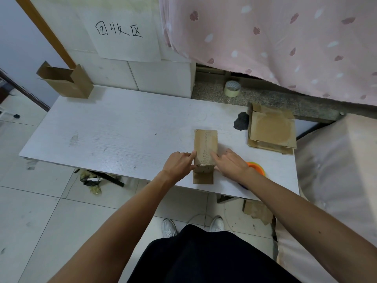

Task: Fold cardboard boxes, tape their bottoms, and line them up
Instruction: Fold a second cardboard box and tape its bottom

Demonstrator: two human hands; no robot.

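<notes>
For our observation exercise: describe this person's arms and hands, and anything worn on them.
The left forearm and right forearm are bare, with no sleeves in view. The left hand and right hand wear no gloves; no watch, bracelet or ring shows. Lower down are a black garment and white shoes.

I read three handwritten black characters: 回收区. They stand on a white paper sheet (126, 45) fixed to the pale wall (159, 76).

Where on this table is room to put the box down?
Free: the table left of the left hand, up to the folded box at the far corner. Crowded: the right, by the cardboard stack, black lump and orange dispenser.
</notes>
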